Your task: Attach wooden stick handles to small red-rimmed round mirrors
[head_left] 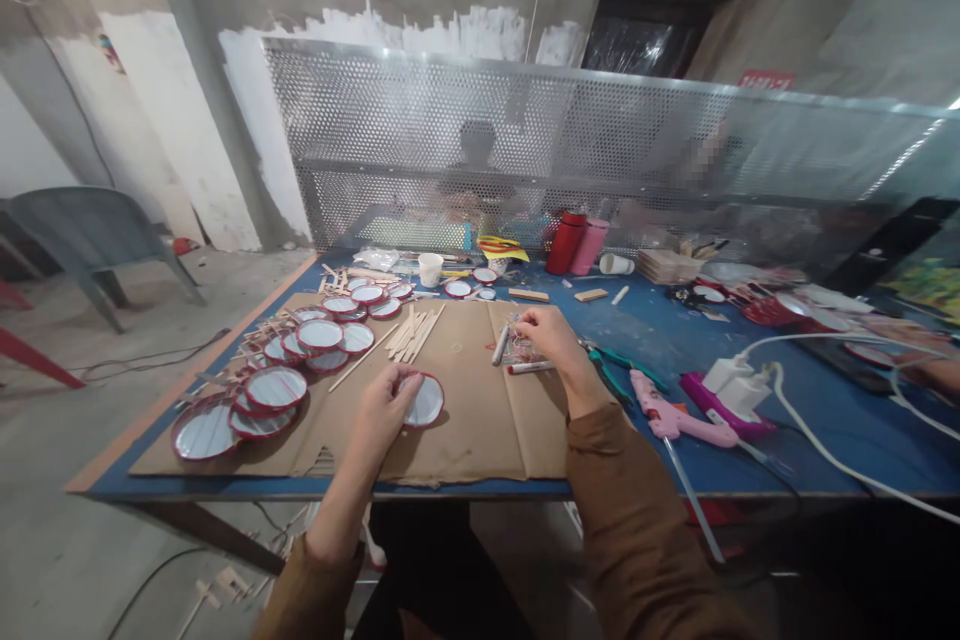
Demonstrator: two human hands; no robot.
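Observation:
My left hand [388, 407] holds the left edge of a round, red-rimmed disc [426, 402] on the cardboard sheet [472, 440]. To the right, my right hand [551, 338] has its fingers pinched together over a small clear bag [519, 348] with thin colored bits; what the fingertips hold is too small to make out. Beside that hand lie a grey marker [500, 345] and a red-tipped marker [529, 367]. Wooden sticks [415, 332] lie beyond my left hand. Several similar discs [276, 388] are piled at the left of the cardboard.
A pink glue gun [679, 420], green-handled pliers [611, 375] and a purple power strip [720, 410] with white cables lie at right. Red [565, 243] and pink [590, 247] bottles and a paper cup [430, 269] stand behind. Another person's hand [941, 375] is far right.

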